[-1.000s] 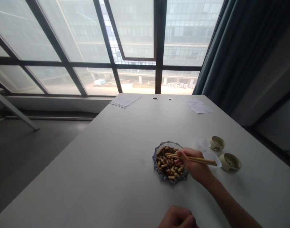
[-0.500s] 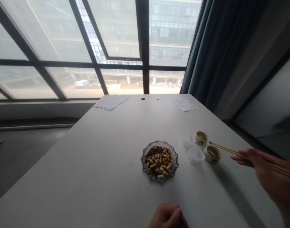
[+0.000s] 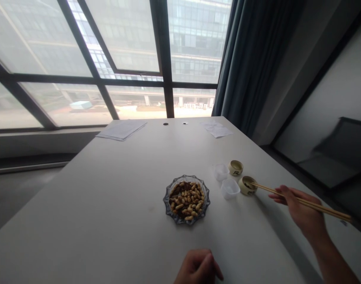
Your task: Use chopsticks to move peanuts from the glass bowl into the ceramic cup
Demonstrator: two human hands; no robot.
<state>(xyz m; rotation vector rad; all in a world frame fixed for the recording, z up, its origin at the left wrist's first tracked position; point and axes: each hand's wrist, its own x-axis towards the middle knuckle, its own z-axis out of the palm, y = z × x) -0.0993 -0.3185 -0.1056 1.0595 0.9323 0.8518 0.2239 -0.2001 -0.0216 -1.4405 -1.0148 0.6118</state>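
Note:
A pair of wooden chopsticks (image 3: 302,201) is held in my right hand (image 3: 301,209), fingers closed round it. The tips reach into the nearer small beige cup (image 3: 248,191), which has some dark bits inside. Behind it stands a second beige cup (image 3: 236,169) with a dark character on its side. Two clear plastic tubs, the nearer tub (image 3: 230,190) and the farther tub (image 3: 221,172), sit just left of the cups. My left hand (image 3: 200,266) rests curled in a loose fist at the bottom, below a scalloped glass dish (image 3: 168,213) full of peanuts in shells (image 3: 190,200) and dark bits.
Everything stands on a white table (image 3: 109,197). At its far end lie a stack of papers (image 3: 121,130) on the left and loose sheets (image 3: 216,129) on the right. Beyond are windows and a dark blue curtain (image 3: 242,67).
My right hand has brought the chopstick tips down from above the nearer cup's rim into it. The whole view has swung right, so the things appear farther left. My left hand stays curled.

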